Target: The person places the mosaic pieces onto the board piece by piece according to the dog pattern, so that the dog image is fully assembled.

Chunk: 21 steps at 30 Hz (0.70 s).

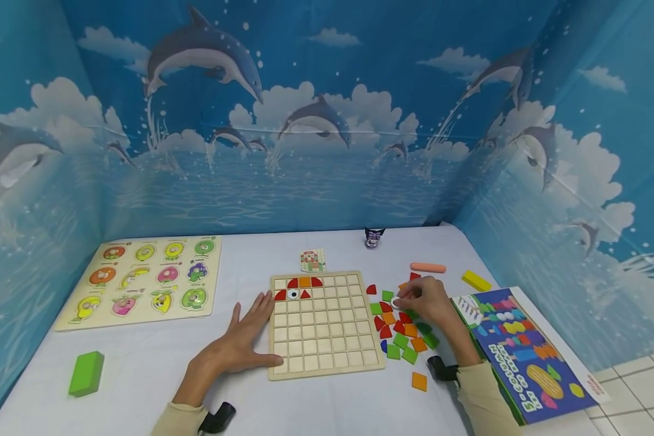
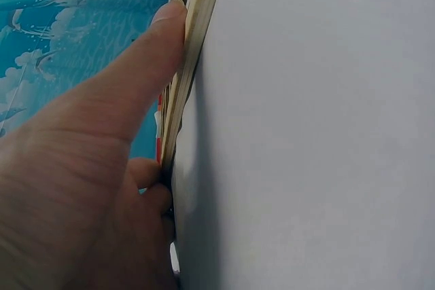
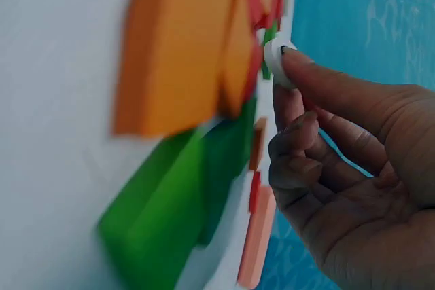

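Observation:
A wooden grid board (image 1: 327, 330) lies mid-table, with red quarter-round pieces, an orange square (image 1: 304, 281), a red triangle (image 1: 305, 295) and a white eye disc (image 1: 292, 294) in its upper left cells. My left hand (image 1: 237, 342) is spread along the board's left edge, its thumb (image 2: 153, 52) resting on the rim and its fingers near the upper left side. Over the loose pieces to the right, my right hand (image 1: 427, 300) pinches a white round disc (image 3: 276, 62) between thumb and finger; a dark spot shows beside the thumb tip.
Loose orange, red and green pieces (image 1: 400, 341) lie right of the board. A pattern card (image 1: 313, 260) and small figurine (image 1: 373, 238) stand behind. A fruit puzzle (image 1: 142, 281) and green block (image 1: 86, 373) are left; a colourful box (image 1: 523, 354), yellow block (image 1: 476, 280) and salmon stick (image 1: 428, 267) are right.

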{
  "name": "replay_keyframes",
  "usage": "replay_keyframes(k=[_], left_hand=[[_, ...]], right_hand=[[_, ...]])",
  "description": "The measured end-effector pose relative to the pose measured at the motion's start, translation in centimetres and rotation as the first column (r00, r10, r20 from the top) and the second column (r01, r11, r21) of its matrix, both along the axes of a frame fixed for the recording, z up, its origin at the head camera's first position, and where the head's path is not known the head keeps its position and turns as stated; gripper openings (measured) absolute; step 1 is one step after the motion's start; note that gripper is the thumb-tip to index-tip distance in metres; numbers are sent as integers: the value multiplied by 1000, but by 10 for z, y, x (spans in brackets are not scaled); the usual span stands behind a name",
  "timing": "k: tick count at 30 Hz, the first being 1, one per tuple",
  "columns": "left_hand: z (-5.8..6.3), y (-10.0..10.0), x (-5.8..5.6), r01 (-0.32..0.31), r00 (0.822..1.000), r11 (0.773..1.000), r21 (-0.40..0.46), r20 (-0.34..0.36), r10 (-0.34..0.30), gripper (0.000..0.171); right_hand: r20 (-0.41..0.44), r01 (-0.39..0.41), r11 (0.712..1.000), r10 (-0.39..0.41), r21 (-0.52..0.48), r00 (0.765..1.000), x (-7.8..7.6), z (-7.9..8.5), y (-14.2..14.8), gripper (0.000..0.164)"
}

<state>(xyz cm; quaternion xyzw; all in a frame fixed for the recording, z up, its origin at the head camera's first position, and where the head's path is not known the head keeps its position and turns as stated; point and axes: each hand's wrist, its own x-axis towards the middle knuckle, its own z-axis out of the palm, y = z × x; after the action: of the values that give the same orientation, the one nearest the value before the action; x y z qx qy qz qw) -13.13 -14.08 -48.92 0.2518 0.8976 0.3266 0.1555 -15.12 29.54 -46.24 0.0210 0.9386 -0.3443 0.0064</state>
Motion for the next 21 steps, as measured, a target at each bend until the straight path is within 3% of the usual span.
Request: replay_keyframes(k=[7, 14, 21], left_hand=[[0, 0, 0, -1, 1000, 1000, 2, -5, 1, 128], [-1, -1, -1, -2, 1000, 1000, 5, -7, 2, 129], [-1, -1, -2, -2, 1000, 1000, 6, -2, 2, 129]], right_hand=[[-77, -107, 985, 97, -133, 992, -7, 7, -32, 17], [-114, -244, 948, 225, -202, 968, -25, 8, -89, 6], [-95, -257, 948, 242, -190, 966, -41, 3, -129, 5]])
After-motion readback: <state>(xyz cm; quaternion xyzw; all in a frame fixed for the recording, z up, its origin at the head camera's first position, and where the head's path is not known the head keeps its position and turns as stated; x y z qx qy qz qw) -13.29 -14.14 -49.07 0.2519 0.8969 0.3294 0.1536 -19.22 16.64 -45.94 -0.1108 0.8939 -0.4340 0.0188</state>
